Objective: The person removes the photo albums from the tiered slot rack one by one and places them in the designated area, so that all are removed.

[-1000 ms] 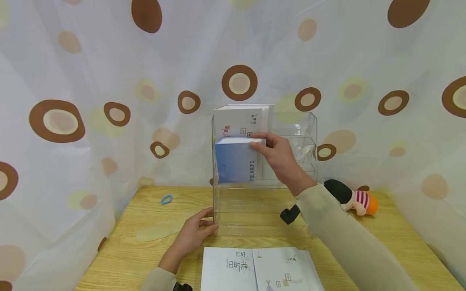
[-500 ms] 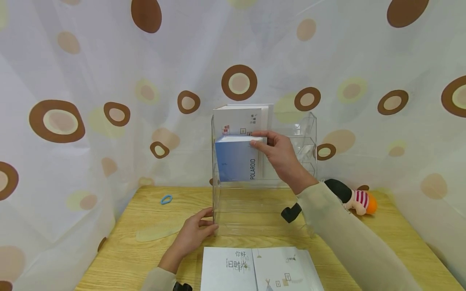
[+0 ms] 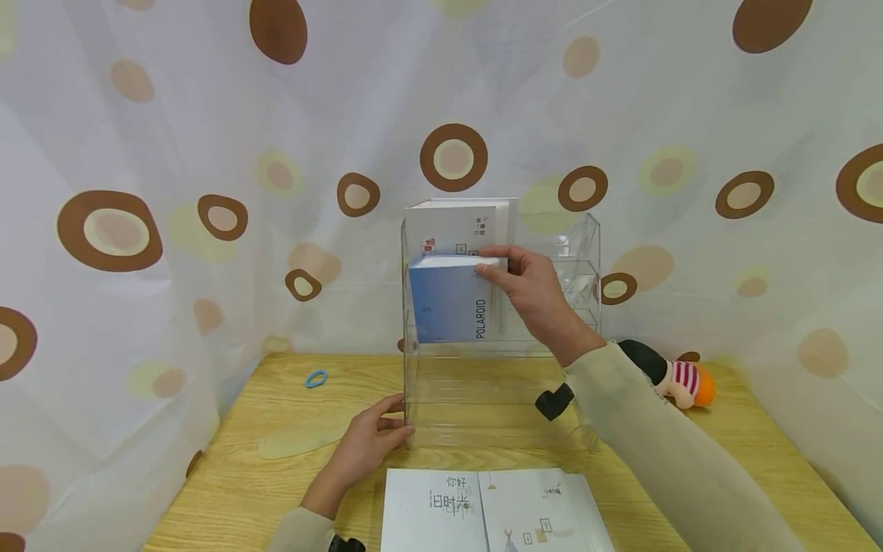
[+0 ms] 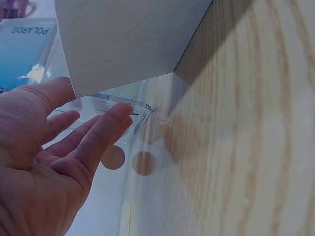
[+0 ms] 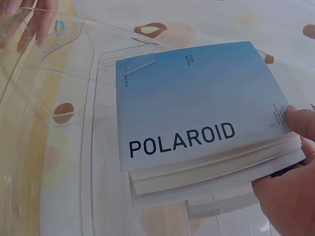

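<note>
My right hand (image 3: 541,287) pinches the top right corner of a blue photo album (image 3: 448,303) lettered POLAROID, thumb in front and fingers behind. The album stands upright in the left part of a clear tiered rack (image 3: 497,422). Behind it, higher up, a white album (image 3: 444,226) rests in the rack's rear tier. In the right wrist view, the blue album (image 5: 197,98) has its lower left corner behind a clear tier lip (image 5: 142,61). Low at the rack's left side, my left hand (image 3: 369,437) touches the edge with loosely extended fingers (image 4: 101,132).
Two white albums (image 3: 431,521) lie side by side at the table's front, below the rack. A pale comb (image 3: 297,441) and a blue ring-shaped band (image 3: 316,379) lie at left. To the right is a plush toy (image 3: 683,382) with an orange end. A spotted curtain (image 3: 207,115) hangs behind.
My right hand has raised the blue album slightly and shifted it a little to the right. My left hand and the rack have stayed put.
</note>
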The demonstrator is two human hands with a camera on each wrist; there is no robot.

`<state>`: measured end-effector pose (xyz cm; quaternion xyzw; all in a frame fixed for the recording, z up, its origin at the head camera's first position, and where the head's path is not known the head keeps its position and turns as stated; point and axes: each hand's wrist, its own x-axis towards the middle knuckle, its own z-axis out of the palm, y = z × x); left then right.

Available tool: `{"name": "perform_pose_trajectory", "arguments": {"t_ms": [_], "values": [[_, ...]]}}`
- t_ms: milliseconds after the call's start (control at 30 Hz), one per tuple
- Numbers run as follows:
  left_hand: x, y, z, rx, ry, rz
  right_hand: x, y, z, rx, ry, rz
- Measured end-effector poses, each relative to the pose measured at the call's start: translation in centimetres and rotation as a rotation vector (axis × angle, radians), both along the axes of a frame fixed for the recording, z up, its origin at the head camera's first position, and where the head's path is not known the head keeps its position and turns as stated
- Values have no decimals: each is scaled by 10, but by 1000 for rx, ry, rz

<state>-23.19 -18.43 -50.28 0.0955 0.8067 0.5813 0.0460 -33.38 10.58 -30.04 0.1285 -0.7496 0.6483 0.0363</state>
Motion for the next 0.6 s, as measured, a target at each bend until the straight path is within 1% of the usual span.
{"name": "perform_pose_trajectory", "arguments": {"t_ms": [300,600], "values": [[0,1,0,-22,9,6,3,1,3,23,22,-18],[0,1,0,-6,8,8,9,3,10,36,56,-53]]}}
